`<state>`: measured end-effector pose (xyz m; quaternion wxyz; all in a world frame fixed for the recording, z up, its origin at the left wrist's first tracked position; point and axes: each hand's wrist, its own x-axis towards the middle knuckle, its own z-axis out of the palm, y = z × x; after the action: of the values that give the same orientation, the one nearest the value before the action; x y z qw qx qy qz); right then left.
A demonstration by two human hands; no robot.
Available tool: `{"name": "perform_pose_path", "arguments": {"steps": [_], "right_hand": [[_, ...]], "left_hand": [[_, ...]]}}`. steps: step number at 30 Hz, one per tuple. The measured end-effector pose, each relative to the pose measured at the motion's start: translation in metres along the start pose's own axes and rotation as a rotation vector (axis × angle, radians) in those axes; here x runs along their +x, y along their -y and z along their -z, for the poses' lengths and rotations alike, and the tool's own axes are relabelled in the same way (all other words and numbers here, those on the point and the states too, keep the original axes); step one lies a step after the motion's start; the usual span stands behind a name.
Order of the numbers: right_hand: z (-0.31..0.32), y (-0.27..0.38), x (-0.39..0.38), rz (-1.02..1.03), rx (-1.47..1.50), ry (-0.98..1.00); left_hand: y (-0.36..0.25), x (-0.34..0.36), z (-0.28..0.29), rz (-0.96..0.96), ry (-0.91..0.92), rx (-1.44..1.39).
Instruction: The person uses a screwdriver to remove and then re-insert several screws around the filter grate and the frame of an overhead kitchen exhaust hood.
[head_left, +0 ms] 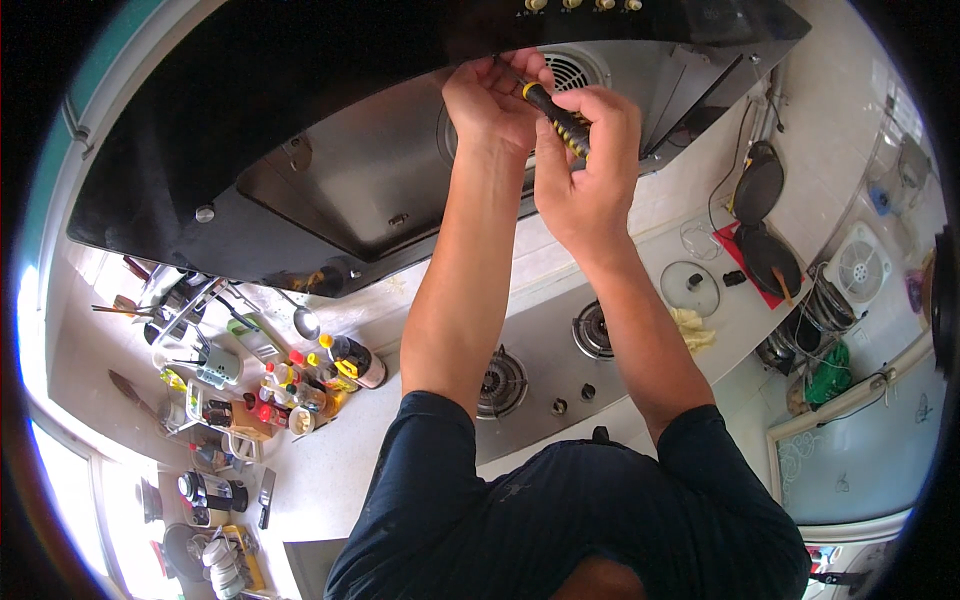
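Note:
Overhead hangs a black range hood [330, 170], its metal underside turned toward me. My right hand [600, 150] grips the black and yellow handle of a screwdriver [560, 118], thumb and fingers wrapped round it. The thin shaft slants up and left to the hood's front edge, where the tip is hidden. At that spot my left hand [490, 105] is raised palm up, fingers curled about the shaft's end. Whatever its fingertips pinch is too small to make out. Behind both hands shows a round slotted vent [572, 72] in the hood.
Below lies a gas stove [535, 400] with two burners. Sauce bottles [350, 360] crowd the left counter, near a rack of utensils [190, 310]. At right are a glass lid [690, 290], a yellow cloth [693, 328] and an open black pan-like appliance [765, 255]. A cleaver [266, 495] lies at lower left.

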<state>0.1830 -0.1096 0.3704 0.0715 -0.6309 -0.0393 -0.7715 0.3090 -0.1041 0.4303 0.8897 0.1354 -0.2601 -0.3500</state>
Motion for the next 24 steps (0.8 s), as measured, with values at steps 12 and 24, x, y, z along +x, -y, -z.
{"name": "perform_pose_path", "arguments": {"steps": [12, 24], "right_hand": [[0.0022, 0.0076, -0.0008, -0.113, 0.030, 0.025], [0.0010, 0.0040, 0.0010, -0.005, 0.021, 0.000]], "left_hand": [[-0.0020, 0.0015, -0.0005, 0.005, 0.004, 0.051], [-0.0011, 0.0005, 0.0015, -0.042, 0.044, 0.052]]}}
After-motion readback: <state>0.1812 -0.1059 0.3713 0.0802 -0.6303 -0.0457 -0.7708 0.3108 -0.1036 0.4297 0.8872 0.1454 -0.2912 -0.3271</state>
